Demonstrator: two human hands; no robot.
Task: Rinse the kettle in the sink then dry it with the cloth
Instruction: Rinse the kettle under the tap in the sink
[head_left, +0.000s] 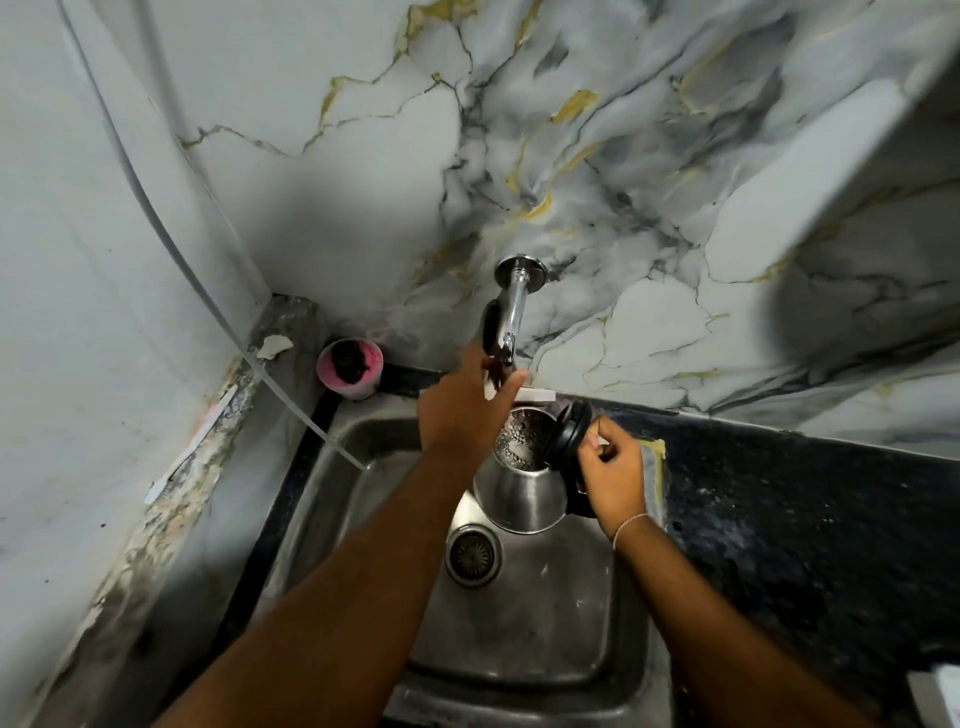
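A steel kettle hangs over the steel sink, its black lid flipped open to the right. My right hand grips the kettle's black handle on the right side. Water fills the kettle's mouth under the chrome wall tap. My left hand reaches up to the tap's black lever, fingers touching it. No cloth is in view.
The sink drain lies below the kettle. A pink cup with dark contents stands in the back left corner. Dark speckled countertop runs to the right. A white tube slopes into the sink from the left wall.
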